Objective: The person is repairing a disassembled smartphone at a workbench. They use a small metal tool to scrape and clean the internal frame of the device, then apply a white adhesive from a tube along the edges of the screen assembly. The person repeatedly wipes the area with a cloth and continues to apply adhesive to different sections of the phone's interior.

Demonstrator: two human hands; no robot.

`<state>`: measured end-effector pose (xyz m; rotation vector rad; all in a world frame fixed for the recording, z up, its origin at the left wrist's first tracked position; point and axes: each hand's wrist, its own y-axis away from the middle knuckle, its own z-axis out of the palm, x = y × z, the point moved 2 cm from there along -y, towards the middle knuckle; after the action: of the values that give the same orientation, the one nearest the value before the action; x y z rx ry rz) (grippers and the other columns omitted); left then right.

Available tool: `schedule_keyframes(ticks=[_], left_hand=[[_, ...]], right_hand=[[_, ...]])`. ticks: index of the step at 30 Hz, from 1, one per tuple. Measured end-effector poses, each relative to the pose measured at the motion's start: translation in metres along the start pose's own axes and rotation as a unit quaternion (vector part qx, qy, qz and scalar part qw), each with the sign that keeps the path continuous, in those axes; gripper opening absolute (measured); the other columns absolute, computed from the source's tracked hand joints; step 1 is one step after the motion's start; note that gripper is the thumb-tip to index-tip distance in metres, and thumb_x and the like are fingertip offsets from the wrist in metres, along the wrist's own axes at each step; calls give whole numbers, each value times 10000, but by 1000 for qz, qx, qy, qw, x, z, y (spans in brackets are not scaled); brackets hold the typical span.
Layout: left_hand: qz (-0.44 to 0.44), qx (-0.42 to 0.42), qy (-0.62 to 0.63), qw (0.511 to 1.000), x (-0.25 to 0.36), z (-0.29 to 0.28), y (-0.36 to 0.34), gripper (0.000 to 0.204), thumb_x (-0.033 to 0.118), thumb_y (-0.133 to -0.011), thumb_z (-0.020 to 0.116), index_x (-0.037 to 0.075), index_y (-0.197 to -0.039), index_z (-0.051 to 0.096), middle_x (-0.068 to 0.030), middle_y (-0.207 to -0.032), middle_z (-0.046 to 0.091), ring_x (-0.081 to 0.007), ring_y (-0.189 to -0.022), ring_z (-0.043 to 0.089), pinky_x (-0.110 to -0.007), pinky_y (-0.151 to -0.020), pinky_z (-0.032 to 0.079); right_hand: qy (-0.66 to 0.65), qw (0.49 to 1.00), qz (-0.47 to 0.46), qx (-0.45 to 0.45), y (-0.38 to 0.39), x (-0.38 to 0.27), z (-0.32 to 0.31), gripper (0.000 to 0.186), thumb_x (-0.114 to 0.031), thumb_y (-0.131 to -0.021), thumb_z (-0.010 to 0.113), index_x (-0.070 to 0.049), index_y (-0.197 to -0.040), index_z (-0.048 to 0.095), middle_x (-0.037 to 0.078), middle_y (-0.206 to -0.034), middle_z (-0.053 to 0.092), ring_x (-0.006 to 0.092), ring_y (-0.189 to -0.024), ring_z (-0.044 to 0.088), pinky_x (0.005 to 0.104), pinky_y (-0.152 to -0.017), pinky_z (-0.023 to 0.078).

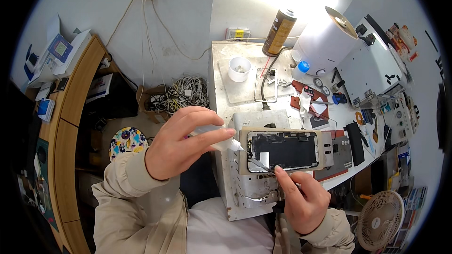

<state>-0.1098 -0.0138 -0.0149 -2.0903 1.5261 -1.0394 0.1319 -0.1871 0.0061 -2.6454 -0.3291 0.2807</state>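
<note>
My left hand [175, 142] is closed round a small white dropper bottle [234, 145], tilted so its thin nozzle points down at the left end of an opened phone [289, 149]. The phone shows its dark inside and a pale rectangular patch, and lies in a beige holder [243, 162] on a metal fixture. Its lower edge is touched by the fingertips of my right hand [306, 201], which pinch a slim metal tool [260, 164]. That tool slants to the phone's lower left corner, near the nozzle; its exact kind is unclear. My left fingers hide much of the bottle.
Behind the fixture stand a white cup [239, 69], a tall spray can [279, 33], a blue-capped bottle [300, 69] and a large white cylinder [325, 42]. Loose tools and parts crowd the right side. A fan [380, 220] is at lower right; a wooden desk [70, 150] stands left.
</note>
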Motion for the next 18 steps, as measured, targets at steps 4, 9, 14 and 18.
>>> schedule_keyframes(ticks=[4, 9, 14, 18], left_hand=[[-2, 1, 0, 1000, 1, -1, -1, 642, 11, -704, 840, 109, -1328, 723, -109, -1232, 656, -321, -1156, 622, -439, -971, 525], [1, -1, -11, 1000, 1, 1, -2, 630, 11, -706, 838, 110, -1319, 728, -107, -1228, 660, -322, -1160, 625, -433, -974, 526], [6, -3, -22, 1000, 1, 0, -3, 633, 6, -699, 836, 112, -1314, 731, -106, -1229, 658, -320, -1166, 625, -429, -979, 527], [-5, -10, -18, 1000, 1, 1, -2, 571, -15, -725, 814, 113, -1278, 758, -96, -1251, 624, -323, -1180, 603, -448, -1002, 509]], right_hand=[[-7, 1000, -4, -3, 0, 0, 1, 580, 52, -709, 707, -73, -1269, 790, 35, -922, 627, 162, -602, 550, 319, -517, 479], [4, 1000, -13, -5, 0, 0, -1, 596, 53, -709, 709, -68, -1288, 780, 43, -943, 618, 167, -617, 560, 319, -526, 483], [1, 1000, -10, -11, 1, 0, -1, 589, 53, -722, 711, -66, -1295, 776, 45, -939, 610, 167, -620, 563, 317, -531, 486], [1, 1000, -8, -14, -1, -2, -2, 581, 55, -732, 712, -65, -1297, 775, 45, -938, 610, 166, -619, 563, 316, -533, 486]])
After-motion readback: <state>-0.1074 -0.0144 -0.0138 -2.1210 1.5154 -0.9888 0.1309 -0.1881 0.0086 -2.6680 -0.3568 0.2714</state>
